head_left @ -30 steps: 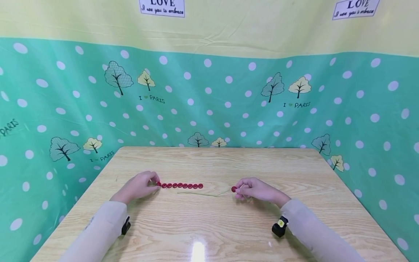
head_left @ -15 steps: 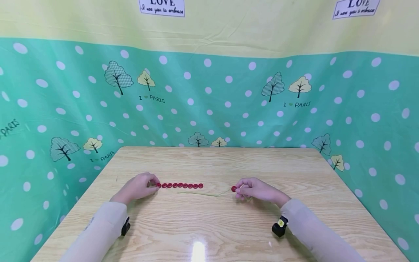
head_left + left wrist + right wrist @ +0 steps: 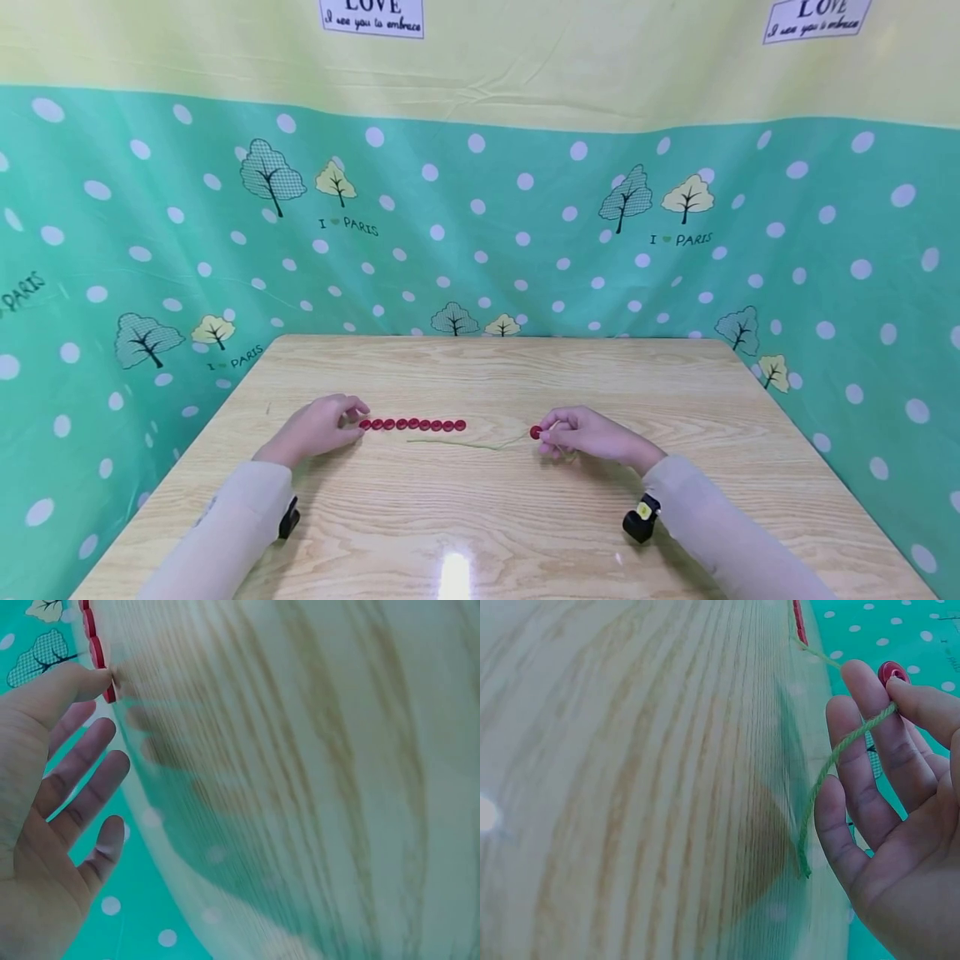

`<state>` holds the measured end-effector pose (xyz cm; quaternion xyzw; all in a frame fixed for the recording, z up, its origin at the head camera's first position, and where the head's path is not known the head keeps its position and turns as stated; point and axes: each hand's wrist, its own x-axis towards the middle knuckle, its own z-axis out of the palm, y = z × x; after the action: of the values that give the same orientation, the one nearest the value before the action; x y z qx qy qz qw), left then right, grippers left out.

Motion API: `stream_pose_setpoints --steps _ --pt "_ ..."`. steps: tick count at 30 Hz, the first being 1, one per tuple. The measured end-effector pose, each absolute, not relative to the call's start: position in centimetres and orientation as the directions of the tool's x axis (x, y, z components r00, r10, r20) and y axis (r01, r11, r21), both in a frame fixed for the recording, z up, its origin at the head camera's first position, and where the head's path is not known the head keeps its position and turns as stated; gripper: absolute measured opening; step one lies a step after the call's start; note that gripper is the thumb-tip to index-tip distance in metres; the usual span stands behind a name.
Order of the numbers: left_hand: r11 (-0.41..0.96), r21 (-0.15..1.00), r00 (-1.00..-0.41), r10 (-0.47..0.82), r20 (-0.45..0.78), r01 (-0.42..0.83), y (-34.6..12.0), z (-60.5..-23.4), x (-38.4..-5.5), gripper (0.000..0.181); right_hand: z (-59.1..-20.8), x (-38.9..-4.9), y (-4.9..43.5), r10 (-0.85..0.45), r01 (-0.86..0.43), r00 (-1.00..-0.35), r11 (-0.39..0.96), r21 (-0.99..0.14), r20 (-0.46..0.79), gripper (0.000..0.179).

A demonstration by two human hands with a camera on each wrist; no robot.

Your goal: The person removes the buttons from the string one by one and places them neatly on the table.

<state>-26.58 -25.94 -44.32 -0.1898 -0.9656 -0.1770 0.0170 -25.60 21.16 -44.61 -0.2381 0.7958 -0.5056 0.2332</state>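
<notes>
A row of several red buttons (image 3: 413, 424) lies edge to edge on the table. At its left end is my left hand (image 3: 318, 427), with the thumb touching or right beside the end button (image 3: 110, 692) and the other fingers loosely apart. My right hand (image 3: 585, 433) pinches another red button (image 3: 893, 672) between thumb and forefinger, off to the right of the row. A green string (image 3: 826, 766) is held in the same pinch. Its short end hangs below the right hand, and its longer part (image 3: 450, 443) runs left along the table in front of the row.
The wood-grain table (image 3: 480, 533) reflects a bright light near its front edge. A green dotted curtain (image 3: 480, 225) hangs behind it and at both sides. Black wrist cameras (image 3: 640, 522) sit on both wrists.
The end button, tilted in my left fingers a second ago, now lies flat in line with the row. The left fingers have spread slightly from it. My right hand has stayed still.
</notes>
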Motion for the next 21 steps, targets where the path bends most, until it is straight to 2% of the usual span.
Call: stream_pose_setpoints --steps 12,21 --pt "0.821 0.361 -0.897 0.413 0.160 0.442 -23.9 -43.9 -26.4 0.027 -44.3 -25.4 21.0 -0.616 -0.142 -0.778 0.370 -0.918 -0.128 0.031" --pt "0.774 0.351 -0.850 0.487 0.202 0.527 -21.4 -43.6 -26.4 0.024 -44.5 -25.4 20.9 -0.603 -0.128 -0.785 0.377 -0.917 -0.139 0.031"
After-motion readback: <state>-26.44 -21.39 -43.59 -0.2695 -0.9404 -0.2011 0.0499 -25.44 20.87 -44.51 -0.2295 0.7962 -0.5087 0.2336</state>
